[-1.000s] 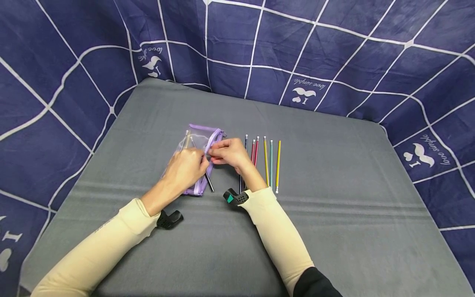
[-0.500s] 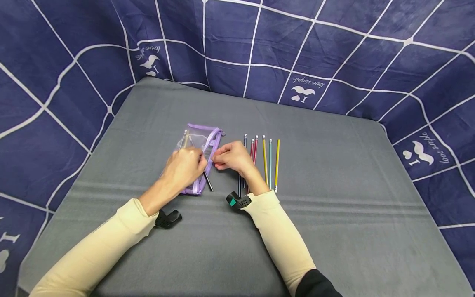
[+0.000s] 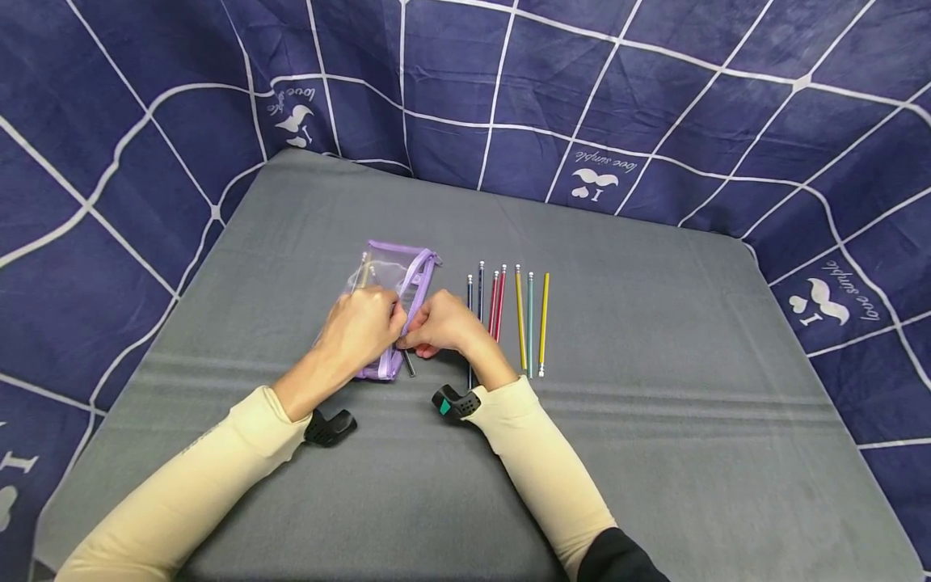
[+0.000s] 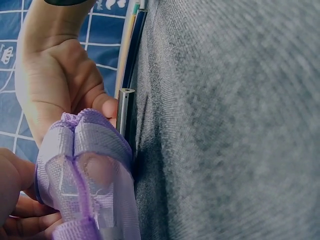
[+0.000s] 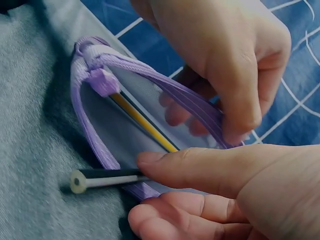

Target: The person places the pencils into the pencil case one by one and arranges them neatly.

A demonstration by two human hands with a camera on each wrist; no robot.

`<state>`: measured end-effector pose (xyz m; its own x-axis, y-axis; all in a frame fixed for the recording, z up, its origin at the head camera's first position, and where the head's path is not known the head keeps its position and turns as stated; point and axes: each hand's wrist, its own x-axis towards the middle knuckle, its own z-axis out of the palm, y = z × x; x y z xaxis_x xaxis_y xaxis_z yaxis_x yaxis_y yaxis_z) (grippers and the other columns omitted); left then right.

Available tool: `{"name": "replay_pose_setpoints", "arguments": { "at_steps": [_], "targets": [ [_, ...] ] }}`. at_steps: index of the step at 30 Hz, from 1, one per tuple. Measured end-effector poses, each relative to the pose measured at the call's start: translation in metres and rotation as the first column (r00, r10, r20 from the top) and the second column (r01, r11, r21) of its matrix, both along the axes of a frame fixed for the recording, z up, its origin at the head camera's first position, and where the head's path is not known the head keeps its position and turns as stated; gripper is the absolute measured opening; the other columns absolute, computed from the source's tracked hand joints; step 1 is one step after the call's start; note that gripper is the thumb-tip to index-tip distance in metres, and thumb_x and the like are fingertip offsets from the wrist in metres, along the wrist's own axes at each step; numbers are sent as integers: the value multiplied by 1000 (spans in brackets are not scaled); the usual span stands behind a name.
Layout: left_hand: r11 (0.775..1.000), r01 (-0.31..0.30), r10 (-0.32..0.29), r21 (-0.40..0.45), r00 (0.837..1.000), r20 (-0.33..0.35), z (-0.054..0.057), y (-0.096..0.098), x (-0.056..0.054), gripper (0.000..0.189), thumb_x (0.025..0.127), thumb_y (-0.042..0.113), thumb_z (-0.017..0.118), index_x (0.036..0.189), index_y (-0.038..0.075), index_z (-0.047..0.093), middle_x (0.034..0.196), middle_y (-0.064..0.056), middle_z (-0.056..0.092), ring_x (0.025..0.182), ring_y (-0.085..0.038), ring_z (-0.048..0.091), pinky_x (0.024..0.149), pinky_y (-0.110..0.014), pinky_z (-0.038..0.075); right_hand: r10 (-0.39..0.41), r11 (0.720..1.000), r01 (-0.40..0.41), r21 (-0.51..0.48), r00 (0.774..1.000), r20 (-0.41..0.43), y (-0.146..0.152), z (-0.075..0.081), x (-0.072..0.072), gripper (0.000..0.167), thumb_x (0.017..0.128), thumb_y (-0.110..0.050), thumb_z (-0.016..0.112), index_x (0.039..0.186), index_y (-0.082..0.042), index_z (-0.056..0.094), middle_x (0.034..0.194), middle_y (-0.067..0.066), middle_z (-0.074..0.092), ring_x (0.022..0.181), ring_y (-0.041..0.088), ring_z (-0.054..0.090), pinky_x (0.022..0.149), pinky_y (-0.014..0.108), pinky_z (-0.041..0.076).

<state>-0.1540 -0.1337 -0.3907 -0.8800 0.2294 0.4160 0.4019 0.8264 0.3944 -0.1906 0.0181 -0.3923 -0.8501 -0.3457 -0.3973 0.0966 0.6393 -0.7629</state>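
Note:
A clear pencil case with purple trim lies on the table, its mouth gaping. My left hand pinches the upper edge of that mouth, plain in the right wrist view. My right hand is at the opening, its thumb laid over a dark pencil and its other fingers curled below, close to the lower trim. The dark pencil's flat end sticks out past the trim; the rest is hidden by the thumb and case. A yellow pencil shows inside.
Right of the hands, several pencils lie roughly side by side: dark blue, red, yellow and teal. A grey cloth covers the table. A blue gridded curtain hangs around its back and sides.
My right hand lets go of the case's zipper edge and moves down along the mouth to the protruding dark pencil. My left hand keeps its place on the case.

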Motion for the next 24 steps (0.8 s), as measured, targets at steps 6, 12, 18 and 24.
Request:
{"name": "replay_pose_setpoints", "arguments": {
  "at_steps": [6,12,18,24],
  "targets": [
    [1000,1,-1,2,1000,5,0,0,0,16,80,6,62,64,5,60,62,-7,55,54,-32,57,54,-51,49,16,1000,-16,-13,1000,16,-6,-3,3,10,75,-4,81,76,-3,71,62,6,67,48,9,62,54,27,55],
    [1000,2,-2,13,1000,13,-1,1,0,16,80,5,62,64,5,60,63,-8,55,54,-32,57,52,-51,48,-13,994,19,-107,998,57,-9,-6,2,6,78,5,74,79,4,68,64,8,66,49,11,61,55,28,56],
    [1000,4,-4,20,1000,24,-2,1,1,15,80,6,63,65,6,60,65,-9,58,56,-36,59,53,-52,48,-50,958,87,-274,989,137,-11,-11,1,10,80,10,69,88,14,66,65,8,63,52,12,61,57,28,56],
    [1000,6,-7,10,1000,16,-1,1,1,20,81,8,64,62,8,56,62,-8,54,54,-35,57,53,-52,47,-70,927,120,-355,986,149,-14,-14,1,14,84,14,59,96,18,65,69,10,64,55,14,63,61,29,57]
  ]
}}
